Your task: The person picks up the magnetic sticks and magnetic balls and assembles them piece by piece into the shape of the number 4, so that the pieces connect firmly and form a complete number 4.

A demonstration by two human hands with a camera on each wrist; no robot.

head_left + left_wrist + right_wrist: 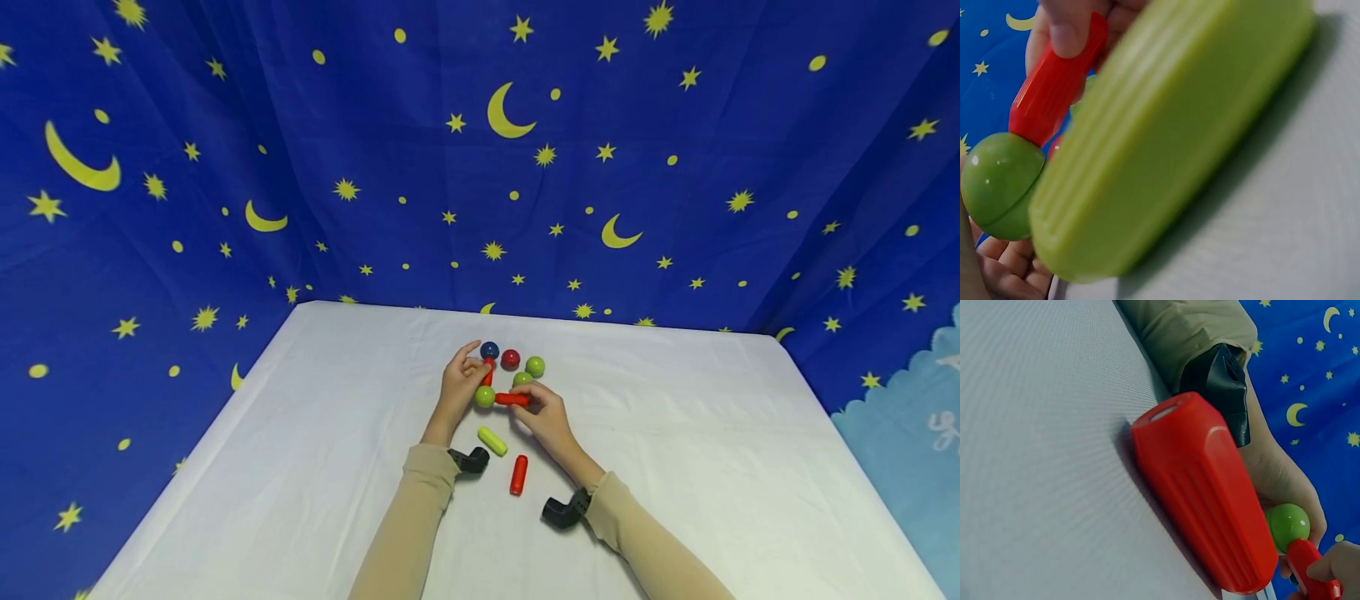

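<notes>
left hand (459, 385) pinches one red rod (488, 379), right hand (551, 415) another red rod (509, 399) — seemingly joining at the green ball (485, 397); next needs alignment.

Gleaming now, the green ball (1002, 186), smooth glossy plastic! The gripped red rod (1054, 94), ribbed plastic with a sheen; the lime rod (1166, 137), grooved, duller. White tablecloth (1054, 487), matt, finely woven; blue curtain (375, 92), creased cloth, perhaps faintly satiny.

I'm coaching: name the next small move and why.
Probably have the right hand bring the half-hidden glossy green ball to the free end of its ribbed red plastic rod: the ball lies close, and the rod's other end meets another glossy green ball.
</notes>
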